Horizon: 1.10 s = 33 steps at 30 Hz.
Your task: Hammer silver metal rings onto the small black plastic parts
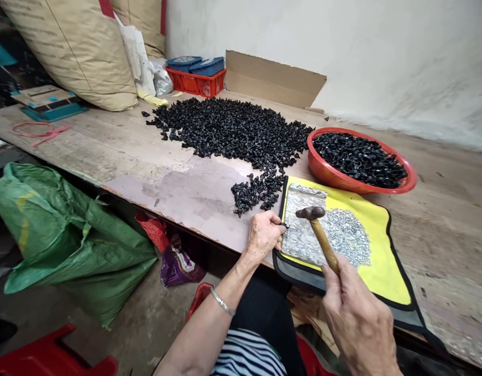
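Note:
My right hand [356, 308] is wrapped round the wooden handle of a hammer [322, 237], whose dark metal head hangs over a worn metal plate [303, 235]. Between finger and thumb, my left hand [264, 230] pinches a small black plastic part [285, 225] at the plate's left edge. The plate lies on a yellow cloth mat [374, 224] with black edging. Right of the plate, a heap of tiny silvery metal pieces [348, 237] is spread on the mat. A small cluster of black parts [258, 192] lies just beyond my left hand.
A large pile of black parts [233, 128] covers the table's middle. Behind the mat stands a red basin [321, 164] filled with black parts. Farther back are a red basket [191, 82] with blue boxes and a cardboard sheet [272, 78]. A green sack [72, 235] sits below the table edge.

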Each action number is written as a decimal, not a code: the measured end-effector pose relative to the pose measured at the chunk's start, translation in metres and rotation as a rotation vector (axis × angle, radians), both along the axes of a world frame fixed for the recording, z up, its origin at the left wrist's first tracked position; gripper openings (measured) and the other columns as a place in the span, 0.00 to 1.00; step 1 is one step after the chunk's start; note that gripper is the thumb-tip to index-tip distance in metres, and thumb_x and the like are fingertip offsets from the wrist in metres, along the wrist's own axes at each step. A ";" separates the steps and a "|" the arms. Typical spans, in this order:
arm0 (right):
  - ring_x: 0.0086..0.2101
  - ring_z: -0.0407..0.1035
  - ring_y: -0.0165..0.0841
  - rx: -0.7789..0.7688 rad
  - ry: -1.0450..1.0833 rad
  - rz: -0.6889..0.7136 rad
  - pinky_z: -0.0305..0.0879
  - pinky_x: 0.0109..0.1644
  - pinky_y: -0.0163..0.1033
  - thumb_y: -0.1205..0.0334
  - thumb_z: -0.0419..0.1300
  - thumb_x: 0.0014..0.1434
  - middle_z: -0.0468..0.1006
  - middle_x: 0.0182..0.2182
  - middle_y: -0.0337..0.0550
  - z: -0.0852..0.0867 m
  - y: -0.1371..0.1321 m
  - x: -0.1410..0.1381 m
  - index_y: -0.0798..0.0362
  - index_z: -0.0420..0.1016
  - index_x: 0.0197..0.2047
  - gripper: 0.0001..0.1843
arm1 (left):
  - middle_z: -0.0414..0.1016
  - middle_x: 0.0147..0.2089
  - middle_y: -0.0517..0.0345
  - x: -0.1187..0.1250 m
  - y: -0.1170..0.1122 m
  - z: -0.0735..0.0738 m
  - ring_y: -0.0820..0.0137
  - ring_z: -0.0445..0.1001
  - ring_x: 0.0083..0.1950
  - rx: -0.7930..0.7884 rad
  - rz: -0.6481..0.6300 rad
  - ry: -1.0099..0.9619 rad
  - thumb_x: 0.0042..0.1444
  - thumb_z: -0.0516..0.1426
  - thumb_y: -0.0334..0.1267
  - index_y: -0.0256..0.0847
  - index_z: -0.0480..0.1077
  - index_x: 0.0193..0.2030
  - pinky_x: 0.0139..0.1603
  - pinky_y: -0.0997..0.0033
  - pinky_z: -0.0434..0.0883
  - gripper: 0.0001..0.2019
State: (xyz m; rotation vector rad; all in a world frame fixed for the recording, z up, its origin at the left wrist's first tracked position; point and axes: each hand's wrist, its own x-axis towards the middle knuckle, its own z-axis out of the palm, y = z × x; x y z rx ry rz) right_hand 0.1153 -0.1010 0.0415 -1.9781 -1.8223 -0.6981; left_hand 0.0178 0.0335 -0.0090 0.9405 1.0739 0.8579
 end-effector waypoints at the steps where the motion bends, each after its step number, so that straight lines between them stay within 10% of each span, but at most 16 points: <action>1: 0.30 0.74 0.35 0.034 -0.008 -0.007 0.63 0.30 0.34 0.66 0.51 0.61 0.80 0.37 0.52 0.000 0.000 -0.001 0.62 0.68 0.51 0.16 | 0.62 0.10 0.69 0.000 0.000 0.000 0.75 0.61 0.09 -0.001 0.000 -0.005 0.40 0.55 0.23 0.39 0.62 0.22 0.09 0.77 0.62 0.07; 7: 0.14 0.65 0.31 -0.157 -0.097 -0.131 0.52 0.18 0.35 0.65 0.51 0.59 0.77 0.22 0.43 -0.021 0.004 -0.004 0.61 0.72 0.46 0.15 | 0.62 0.10 0.69 0.000 0.000 -0.001 0.75 0.61 0.09 0.008 -0.003 -0.014 0.39 0.55 0.23 0.39 0.62 0.21 0.08 0.77 0.62 0.07; 24: 0.31 0.75 0.36 0.043 -0.026 -0.075 0.64 0.29 0.35 0.66 0.53 0.60 0.79 0.39 0.52 -0.011 0.000 -0.001 0.63 0.68 0.53 0.19 | 0.62 0.09 0.69 0.000 0.001 0.001 0.75 0.62 0.09 -0.001 0.007 -0.019 0.38 0.56 0.25 0.38 0.62 0.20 0.08 0.78 0.62 0.07; 33: 0.22 0.71 0.32 -0.045 0.003 -0.097 0.60 0.24 0.34 0.63 0.52 0.60 0.80 0.34 0.48 -0.014 0.002 -0.003 0.60 0.71 0.51 0.18 | 0.62 0.09 0.68 0.001 0.000 0.001 0.74 0.63 0.10 0.003 0.028 -0.012 0.37 0.56 0.25 0.38 0.62 0.19 0.07 0.77 0.62 0.06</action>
